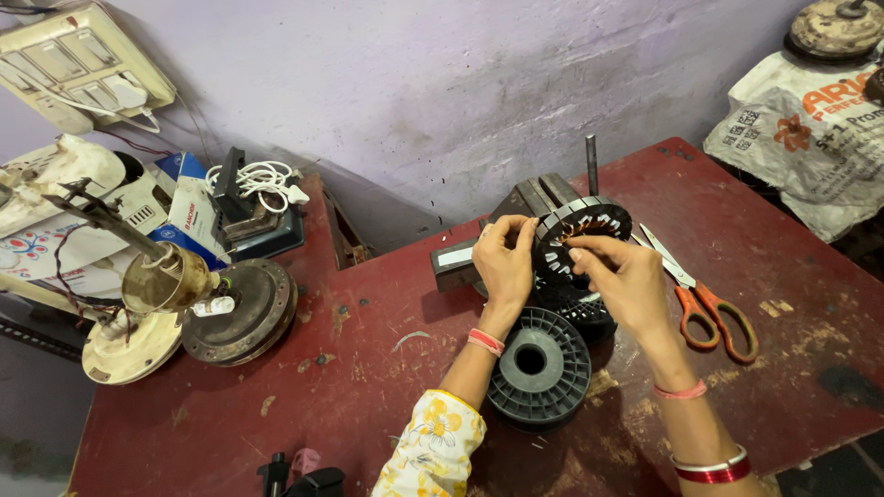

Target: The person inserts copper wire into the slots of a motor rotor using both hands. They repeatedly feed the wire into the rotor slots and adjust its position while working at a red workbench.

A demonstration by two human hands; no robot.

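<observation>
On the red counter (pixel 368 368), seen from the head camera, a ring-shaped motor stator (pixel 583 241) with copper windings in its slots stands on edge near the middle, its open face turned toward the viewer and its axis running roughly from the viewer toward the wall. Left hand (pixel 504 258): closed on the stator's left rim, fingers curled over the edge and thumb toward the near face, wrist and floral sleeve (pixel 431 446) coming up from below. Right hand (pixel 624 276): directly right of the stator and touching its near face, fingertips pinched together at the inner slots as if on a fine strand; whether wire lies between them cannot be told. Both hands are equally near the stator, one on each side. Just below the stator sit two black plastic spools (pixel 539 366), the nearer one lying flat with its hub hole upward. Behind the stator stands a dark metal block with an upright rod (pixel 591 164). Right of the stator, orange-handled scissors (pixel 704 308) lie flat, blades pointing toward it. Well to the left of the stator rest a round fan motor housing (pixel 241 311) and a stripped fan assembly (pixel 152 285).
</observation>
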